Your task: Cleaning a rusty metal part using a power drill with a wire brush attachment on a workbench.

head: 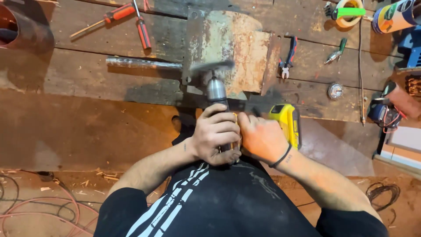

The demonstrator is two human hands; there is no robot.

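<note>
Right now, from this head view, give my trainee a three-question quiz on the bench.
1. True or false: both hands grip the power drill.
2. What lies right of the rusty metal block: A) pliers B) hammer C) saw?
3. How many red-handled screwdrivers lie at the bench's far left?

Key: 1 true, the left hand and right hand both hold it. 2 A, the pliers. 3 two, the screwdrivers.

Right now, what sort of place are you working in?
Most likely a rough workshop: a worn wooden workbench strewn with screwdrivers and pliers, and both hands on a yellow power drill spinning a wire wheel against a rusty metal part.
</note>
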